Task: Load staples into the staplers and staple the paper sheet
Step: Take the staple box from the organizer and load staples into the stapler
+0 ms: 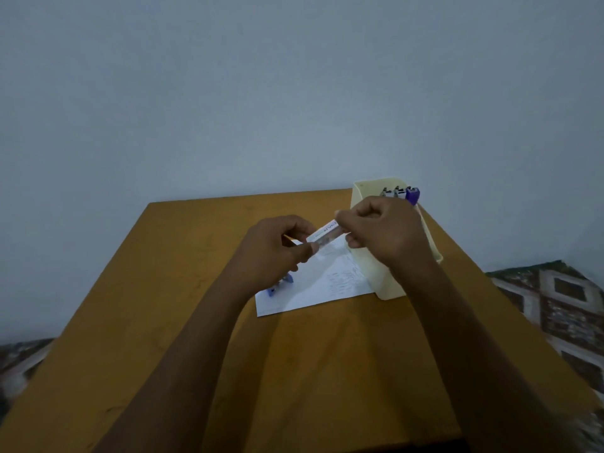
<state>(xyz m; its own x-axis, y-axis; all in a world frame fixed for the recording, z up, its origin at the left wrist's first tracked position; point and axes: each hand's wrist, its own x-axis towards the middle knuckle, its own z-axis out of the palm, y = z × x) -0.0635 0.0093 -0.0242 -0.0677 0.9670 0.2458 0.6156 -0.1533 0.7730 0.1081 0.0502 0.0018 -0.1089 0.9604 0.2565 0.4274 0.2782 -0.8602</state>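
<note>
From the head camera, both hands meet above the far half of an orange-brown worktop (137,322), forearms reaching in from the near edge. Between them they hold a small, narrow staple box (327,233), white with dark lettering along its side, tilted so that its right end sits higher than its left. The left hand (273,253) is closed around the box's lower left end, thumb pressed along its near side and fingers curled behind. The right hand (384,228) pinches the upper right end, thumb under and forefinger over, the remaining fingers folded in. Whether the box is open or closed cannot be told; its middle is blurred.

Directly beneath the hands lies a white paper sheet (313,289) with faint handwriting, flat on the worktop, its near corner pointing back toward the person. A small blue stapler (281,284) rests on the sheet's left part, just below the left hand and partly hidden by it.

Under and behind the right hand stands a cream plastic bin (389,282), touching the sheet's right edge. Beyond the right hand's knuckles, more staplers (400,192) poke up from the bin's far end, two greyish and one purple, standing close together.

Past the hands, a plain pale wall (294,93) rises behind the worktop. Patterned floor (562,308) shows to the right of the right forearm.
</note>
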